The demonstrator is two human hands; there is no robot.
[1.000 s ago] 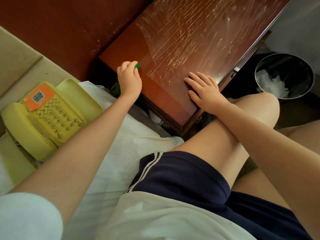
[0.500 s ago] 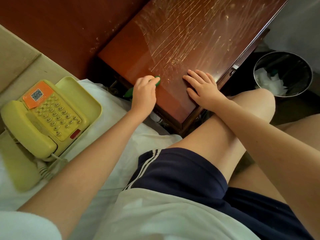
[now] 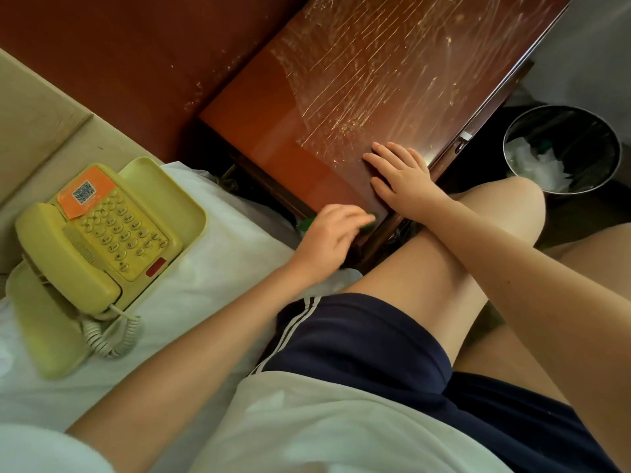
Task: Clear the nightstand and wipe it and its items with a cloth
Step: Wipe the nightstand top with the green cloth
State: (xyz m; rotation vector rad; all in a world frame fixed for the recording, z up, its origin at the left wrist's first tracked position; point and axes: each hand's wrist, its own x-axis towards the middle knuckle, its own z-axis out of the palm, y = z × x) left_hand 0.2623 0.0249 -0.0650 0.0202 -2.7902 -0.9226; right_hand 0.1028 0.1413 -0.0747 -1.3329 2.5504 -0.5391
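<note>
The dark red wooden nightstand [image 3: 341, 107] fills the upper middle, its bare top streaked with scratches. My left hand [image 3: 329, 237] presses a green cloth [image 3: 370, 221] against the nightstand's near corner; only small green bits show under the fingers, and the hand is blurred. My right hand [image 3: 401, 179] lies flat with spread fingers on the top near the front edge. A yellow telephone [image 3: 99, 240] with an orange sticker sits on the white bed sheet at the left.
A round metal waste bin [image 3: 560, 150] with white tissue inside stands right of the nightstand. A beige headboard [image 3: 37, 131] rises at the far left. My bare legs and dark shorts [image 3: 358, 343] fill the lower middle.
My left hand slid with the green cloth along the nightstand's left edge from the back toward the near corner. My right hand stayed flat on the top.
</note>
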